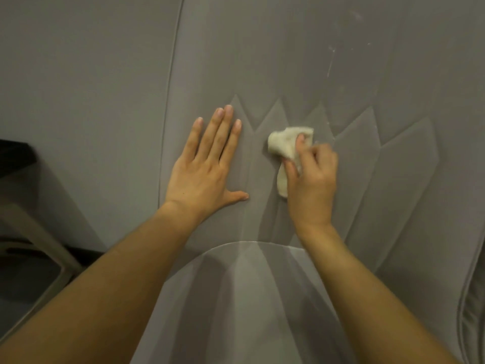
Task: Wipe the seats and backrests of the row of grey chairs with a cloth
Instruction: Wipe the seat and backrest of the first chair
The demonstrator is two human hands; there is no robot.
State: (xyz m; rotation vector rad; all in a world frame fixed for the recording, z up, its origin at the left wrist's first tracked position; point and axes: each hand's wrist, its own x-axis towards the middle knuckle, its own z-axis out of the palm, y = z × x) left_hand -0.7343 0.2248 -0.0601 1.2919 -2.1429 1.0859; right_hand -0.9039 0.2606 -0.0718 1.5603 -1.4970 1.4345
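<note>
Cloth [284,145] is a small cream rag, bunched up and pressed against the grey backrest [262,61], right on the pointed zigzag stitching [278,103]. The right hand [312,177] has it pinched between curled fingers and thumb, with a tail of rag hanging out under the palm. The left hand [204,166] is just beside the cloth, flat on the fabric with fingers straight and a bit spread and thumb out. It holds nothing, and looks like it's bracing the chair.

Progress-wise, I'd call this mid-wipe on one backrest, nowhere near done. Well above the cloth, up toward the far top corner, there are white streaks [331,61] on the fabric, so that patch needs a pass. Below the cloth is the rounded edge of the seat [249,298]. It looks paler, but I honestly can't tell if it's been wiped or if it's just the light.

Only this one chair is in shot, so I can't say how much of the row is left. Far off to the side of the cloth, past the left hand, there's a pale frame [39,240] of something, too dim to make out.
</note>
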